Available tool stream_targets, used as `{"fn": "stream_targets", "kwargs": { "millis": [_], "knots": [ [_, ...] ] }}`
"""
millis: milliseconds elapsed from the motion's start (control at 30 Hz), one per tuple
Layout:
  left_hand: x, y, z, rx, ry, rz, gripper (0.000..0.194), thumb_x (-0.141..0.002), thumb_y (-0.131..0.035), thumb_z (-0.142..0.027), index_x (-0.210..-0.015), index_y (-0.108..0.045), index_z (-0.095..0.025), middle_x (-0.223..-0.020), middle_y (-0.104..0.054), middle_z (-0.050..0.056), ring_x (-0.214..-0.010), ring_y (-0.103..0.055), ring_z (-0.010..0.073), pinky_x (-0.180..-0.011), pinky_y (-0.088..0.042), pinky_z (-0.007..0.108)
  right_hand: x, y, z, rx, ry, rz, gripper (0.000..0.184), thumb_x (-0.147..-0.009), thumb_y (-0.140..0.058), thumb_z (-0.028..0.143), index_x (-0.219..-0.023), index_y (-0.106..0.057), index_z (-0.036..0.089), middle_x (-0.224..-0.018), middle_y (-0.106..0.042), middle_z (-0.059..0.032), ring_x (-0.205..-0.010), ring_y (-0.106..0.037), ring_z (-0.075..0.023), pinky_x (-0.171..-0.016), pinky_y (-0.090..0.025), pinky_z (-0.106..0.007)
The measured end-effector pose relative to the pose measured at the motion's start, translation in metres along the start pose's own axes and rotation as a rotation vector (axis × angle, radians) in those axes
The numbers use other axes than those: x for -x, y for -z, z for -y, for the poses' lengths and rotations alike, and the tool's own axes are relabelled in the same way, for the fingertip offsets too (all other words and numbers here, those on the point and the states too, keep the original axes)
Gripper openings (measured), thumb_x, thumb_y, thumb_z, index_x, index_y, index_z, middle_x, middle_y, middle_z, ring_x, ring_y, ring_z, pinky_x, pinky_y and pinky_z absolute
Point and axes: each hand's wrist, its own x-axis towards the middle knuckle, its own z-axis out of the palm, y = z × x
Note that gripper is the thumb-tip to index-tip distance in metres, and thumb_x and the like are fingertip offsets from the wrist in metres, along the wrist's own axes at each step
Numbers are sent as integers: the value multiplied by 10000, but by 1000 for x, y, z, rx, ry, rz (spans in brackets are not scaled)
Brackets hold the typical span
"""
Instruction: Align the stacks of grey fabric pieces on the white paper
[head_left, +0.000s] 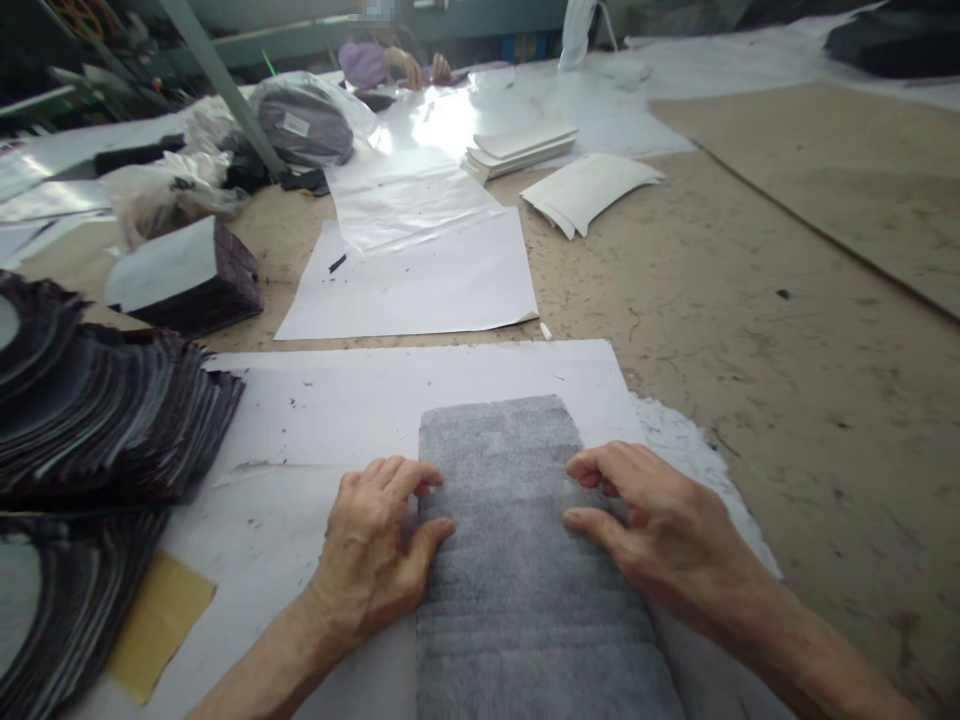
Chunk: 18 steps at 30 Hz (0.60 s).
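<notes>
A stack of grey felt pieces (517,540) lies on white paper (360,410) in front of me, its long side running away from me. My left hand (375,545) presses against the stack's left edge, fingers curled and thumb on top. On the opposite edge my right hand (652,525) rests with its fingertips on the felt. Both hands flank the stack; neither lifts it.
Piles of dark cut pieces (97,400) fill the left side, with a smaller dark stack (187,275) behind. More white sheets (420,275) and white stacks (585,190) lie further back. Another person's hands (416,68) work at the far end. Bare brown table (787,350) spreads to the right.
</notes>
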Motion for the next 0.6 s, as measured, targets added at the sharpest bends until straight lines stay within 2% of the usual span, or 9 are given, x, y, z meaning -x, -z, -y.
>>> {"fn": "stream_targets", "kwargs": {
  "millis": [133, 233, 333, 467, 600],
  "knots": [
    [-6, 3, -3, 22, 114, 97, 125, -725, -587, -260, -807, -514, -201, -677, -548, -22, -689, -507, 170, -712, -348, 351, -10, 4, 6, 60, -126, 112, 146, -616, -636, 219, -736, -552, 219, -780, -592, 8, -769, -552, -171, -650, -391, -280],
    [-5, 7, -5, 10, 175, 136, 143, -739, -576, -321, -726, -505, -197, -639, -539, -29, -659, -501, 165, -703, -336, 343, -9, 7, 12, 115, -224, 152, 112, -626, -623, 268, -644, -521, 227, -682, -574, 27, -675, -533, -156, -580, -349, -265],
    [-1, 9, -6, 29, 229, 155, 233, -771, -525, -365, -623, -469, -194, -605, -514, -30, -632, -480, 154, -684, -328, 326, -1, 6, 13, 121, -350, 146, 236, -667, -578, 400, -560, -459, 228, -548, -515, 35, -533, -471, -140, -504, -300, -260],
    [1, 7, -5, 86, 270, 125, 254, -767, -503, -365, -580, -479, -195, -579, -494, -34, -608, -459, 142, -662, -326, 300, 7, -1, 7, 3, -323, 96, 326, -712, -482, 438, -505, -363, 217, -488, -433, 39, -473, -408, -122, -471, -273, -251],
    [-1, 4, -1, 195, 303, 135, 254, -727, -522, -342, -528, -470, -193, -551, -482, -36, -571, -446, 127, -561, -295, 260, 7, -6, 4, -94, -340, 50, 331, -668, -494, 436, -481, -340, 210, -466, -377, 49, -455, -374, -104, -448, -262, -233]
  ]
}}
